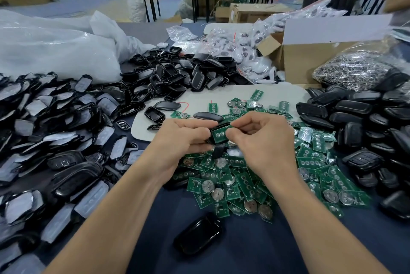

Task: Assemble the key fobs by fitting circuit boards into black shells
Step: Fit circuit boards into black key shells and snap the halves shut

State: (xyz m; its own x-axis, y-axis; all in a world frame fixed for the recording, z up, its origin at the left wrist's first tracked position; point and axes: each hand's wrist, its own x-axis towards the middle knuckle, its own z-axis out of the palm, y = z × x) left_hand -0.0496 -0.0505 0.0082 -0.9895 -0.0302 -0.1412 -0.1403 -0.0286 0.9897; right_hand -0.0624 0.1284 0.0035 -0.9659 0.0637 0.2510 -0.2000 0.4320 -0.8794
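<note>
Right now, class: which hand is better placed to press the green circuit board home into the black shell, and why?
The right hand. It pinches the circuit board right over the black shell, while the left hand grips the shell and probably needs to keep it steady.

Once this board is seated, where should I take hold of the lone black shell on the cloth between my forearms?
Pinch the lone black shell across its narrow width, on the two long edges near mid-length, coming down from above. It lies flat and by itself, long axis on a diagonal, with both long sides free.
</note>
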